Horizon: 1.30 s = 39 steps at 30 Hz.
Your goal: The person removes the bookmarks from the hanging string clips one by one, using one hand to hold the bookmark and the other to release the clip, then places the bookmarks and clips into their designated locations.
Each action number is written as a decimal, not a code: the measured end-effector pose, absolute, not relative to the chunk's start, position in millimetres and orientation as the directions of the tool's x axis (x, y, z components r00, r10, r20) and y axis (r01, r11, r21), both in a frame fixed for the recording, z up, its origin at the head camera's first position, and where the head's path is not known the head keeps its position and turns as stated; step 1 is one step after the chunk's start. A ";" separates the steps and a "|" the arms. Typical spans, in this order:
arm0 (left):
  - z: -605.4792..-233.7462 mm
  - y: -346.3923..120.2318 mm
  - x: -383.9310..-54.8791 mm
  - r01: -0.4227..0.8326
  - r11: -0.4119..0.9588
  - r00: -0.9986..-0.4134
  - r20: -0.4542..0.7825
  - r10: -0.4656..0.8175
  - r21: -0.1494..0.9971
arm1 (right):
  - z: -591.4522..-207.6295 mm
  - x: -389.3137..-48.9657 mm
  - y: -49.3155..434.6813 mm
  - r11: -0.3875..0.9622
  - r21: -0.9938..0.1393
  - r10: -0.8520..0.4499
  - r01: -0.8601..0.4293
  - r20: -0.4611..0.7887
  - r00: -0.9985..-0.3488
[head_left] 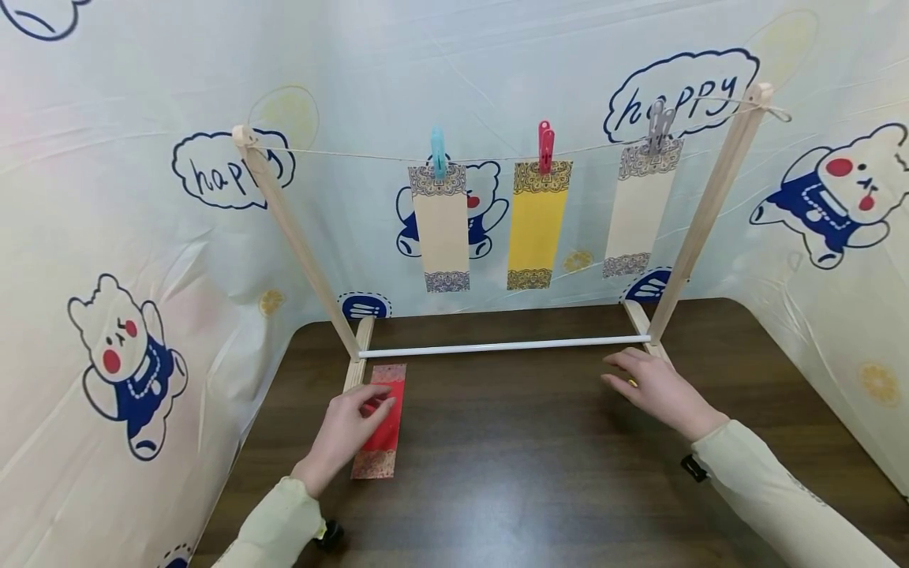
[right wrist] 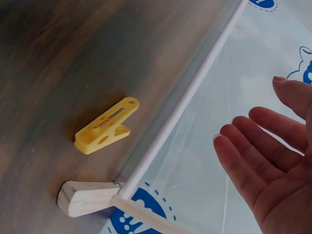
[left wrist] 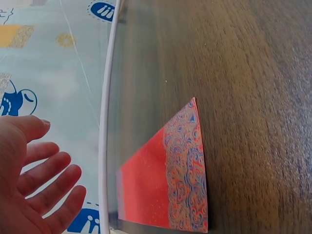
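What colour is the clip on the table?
Yellow; the clip shows best in the right wrist view.

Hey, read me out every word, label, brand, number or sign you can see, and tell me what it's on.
"happy": right cloud printed on the cloth.
"happ": left cloud on the same cloth; its end is partly hidden behind the wooden post.
Small marks on the right sleeve: too small to tell whether they are text.

Left grip point(head_left: 344, 426) and right grip point(head_left: 663, 392) hover (fairly relaxed).
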State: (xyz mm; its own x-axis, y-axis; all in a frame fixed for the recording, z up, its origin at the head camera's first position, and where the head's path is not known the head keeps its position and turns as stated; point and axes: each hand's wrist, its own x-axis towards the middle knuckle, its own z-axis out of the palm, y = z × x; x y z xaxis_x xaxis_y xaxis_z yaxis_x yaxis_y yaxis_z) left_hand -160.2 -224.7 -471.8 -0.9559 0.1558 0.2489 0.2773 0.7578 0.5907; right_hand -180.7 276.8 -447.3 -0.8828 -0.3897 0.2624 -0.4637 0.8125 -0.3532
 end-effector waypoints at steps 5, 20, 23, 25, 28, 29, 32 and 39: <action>-471.6 -221.0 -161.5 0.281 0.751 -0.955 0.255 0.154 0.598 | -443.6 -180.1 272.2 0.806 -0.348 -0.389 -0.478 0.297 -0.872; -465.8 -209.6 -168.5 0.337 0.704 -0.932 0.329 0.154 0.625 | -427.3 -179.1 255.0 0.785 -0.308 -0.427 -0.538 0.359 -0.830; -465.6 -206.7 -169.4 0.337 0.698 -0.931 0.332 0.149 0.632 | -424.1 -178.7 251.2 0.780 -0.293 -0.437 -0.553 0.379 -0.816; -465.7 -204.8 -170.0 0.340 0.688 -0.930 0.338 0.145 0.641 | -422.1 -178.3 248.8 0.775 -0.286 -0.445 -0.564 0.388 -0.807; -466.8 -202.7 -171.0 0.354 0.670 -0.924 0.357 0.140 0.652 | -419.2 -177.7 245.9 0.770 -0.278 -0.453 -0.574 0.395 -0.799; -467.1 -202.1 -171.1 0.360 0.665 -0.921 0.365 0.139 0.655 | -418.1 -177.5 245.0 0.768 -0.276 -0.456 -0.577 0.396 -0.797; -468.2 -200.4 -171.9 0.370 0.650 -0.916 0.378 0.136 0.663 | -414.4 -177.8 242.0 0.766 -0.261 -0.465 -0.587 0.406 -0.787; -463.4 -195.2 -175.6 0.335 0.641 -0.931 0.346 0.114 0.690 | -402.6 -179.7 233.1 0.741 -0.237 -0.486 -0.628 0.455 -0.746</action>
